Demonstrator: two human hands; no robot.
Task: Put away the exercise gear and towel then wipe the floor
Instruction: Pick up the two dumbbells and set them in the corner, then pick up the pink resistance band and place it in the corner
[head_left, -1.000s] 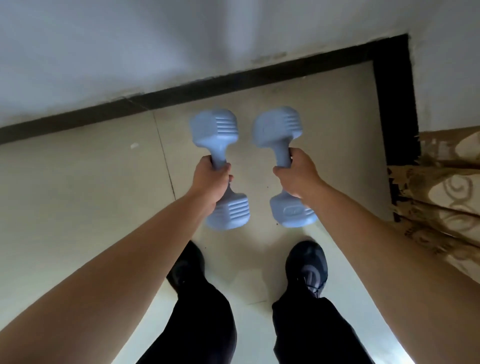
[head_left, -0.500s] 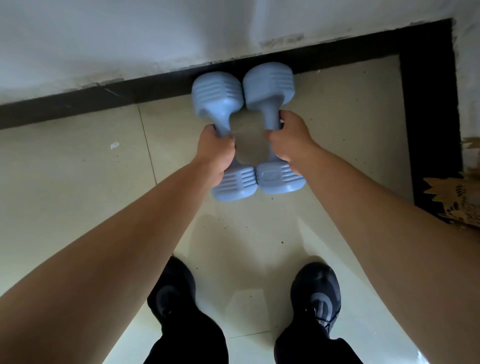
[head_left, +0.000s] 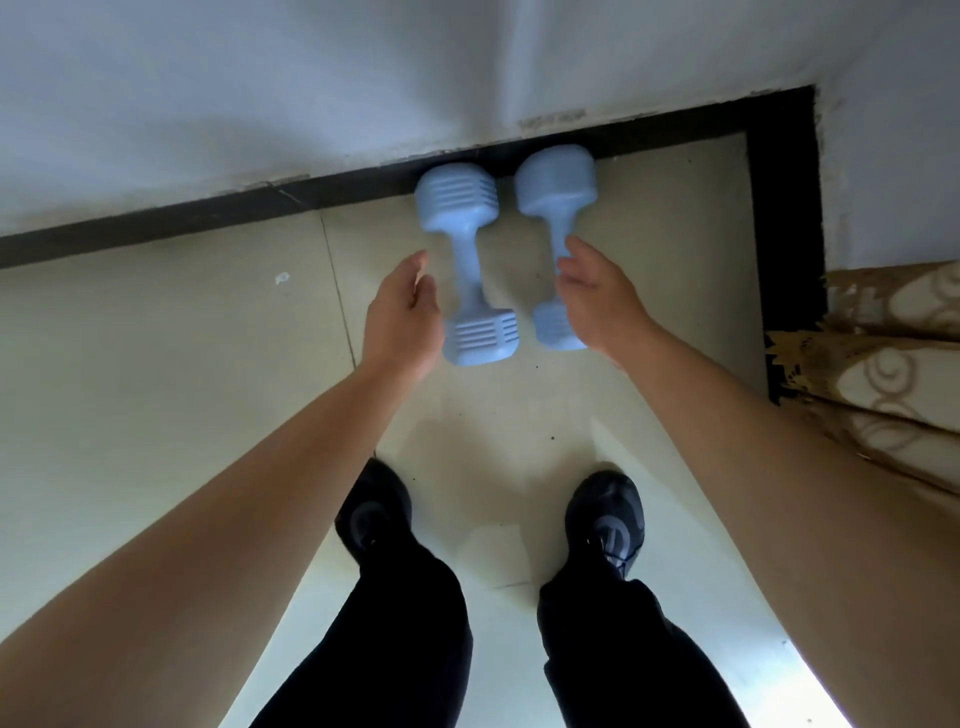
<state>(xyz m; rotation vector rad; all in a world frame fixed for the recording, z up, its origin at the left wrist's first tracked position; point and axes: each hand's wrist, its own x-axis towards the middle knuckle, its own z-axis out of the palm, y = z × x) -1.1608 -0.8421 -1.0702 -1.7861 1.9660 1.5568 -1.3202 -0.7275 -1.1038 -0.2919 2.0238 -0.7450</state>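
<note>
Lying by the baseboard (head_left: 208, 215), two ribbed (pale blue) dumbbells (head_left: 467, 260), hands (head_left: 400, 317) spread.

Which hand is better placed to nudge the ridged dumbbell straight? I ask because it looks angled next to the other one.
Left. The left hand is open right beside the ridged dumbbell; the right hand is at the other dumbbell.

Patterned curtain (head_left: 893, 353) at right — perhaps fabric; black shoes (head_left: 605, 519).
</note>
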